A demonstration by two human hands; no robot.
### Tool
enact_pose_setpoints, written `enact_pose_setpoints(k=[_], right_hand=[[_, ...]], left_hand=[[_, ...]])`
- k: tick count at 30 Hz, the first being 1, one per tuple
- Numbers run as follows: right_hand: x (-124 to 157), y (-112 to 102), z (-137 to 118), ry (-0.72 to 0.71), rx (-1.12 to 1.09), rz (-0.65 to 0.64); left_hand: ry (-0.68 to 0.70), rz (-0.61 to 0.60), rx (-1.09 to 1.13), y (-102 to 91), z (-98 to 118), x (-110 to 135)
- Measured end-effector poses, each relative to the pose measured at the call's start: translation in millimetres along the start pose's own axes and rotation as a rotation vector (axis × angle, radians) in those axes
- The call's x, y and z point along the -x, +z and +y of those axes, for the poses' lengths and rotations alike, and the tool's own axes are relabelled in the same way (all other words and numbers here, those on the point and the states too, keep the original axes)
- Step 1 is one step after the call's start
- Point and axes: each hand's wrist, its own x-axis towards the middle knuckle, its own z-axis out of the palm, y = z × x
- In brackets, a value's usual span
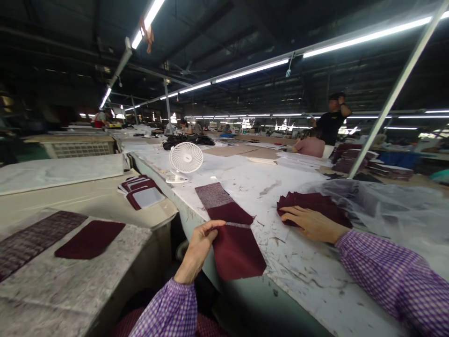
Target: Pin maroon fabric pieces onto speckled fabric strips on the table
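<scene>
My left hand [200, 245] pinches the edge of a maroon fabric piece [239, 252], which lies partly on the white table and hangs over its front edge. Just beyond it, a second fabric piece [224, 203], part speckled and part plain maroon, lies flat on the table. My right hand [310, 222] rests with fingers stretched out on a fanned stack of maroon fabric pieces [319, 206] at the right. Its fingertips touch the near left side of the stack. Purple checked sleeves cover both forearms.
A white fan [185, 158] stands on the white table [259, 187]. Clear plastic sheeting [393, 206] lies at the right by a slanted pole [396, 89]. Left, a lower surface bears maroon pieces [90, 238] and white-backed panels [142, 191]. Two people [331, 121] are at the far right.
</scene>
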Motion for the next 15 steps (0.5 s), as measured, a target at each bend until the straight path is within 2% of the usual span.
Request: enact_pose_setpoints(k=[3, 6, 9, 13, 15], right_hand=[[4, -2, 13, 0.054, -0.016, -0.033], [1, -17, 4, 0.054, -0.173, 0.003], [-11, -33, -31, 0.057, -0.484, 0.07], [-29, -39, -89, 0.089, -1.102, -0.148], [-35, -40, -107, 0.1, -1.297, -0.168]], left_hand=[[0.015, 0.009, 0.028, -0.2, -1, 1], [0.04, 0.016, 0.063, 3.6, 2, 3], [0.065, -0.002, 0.089, 12.9, 12, 8], [0.058, -0.05, 0.169, 27.8, 30, 20], [0.062, -0.057, 0.209, 31.1, 37, 26]])
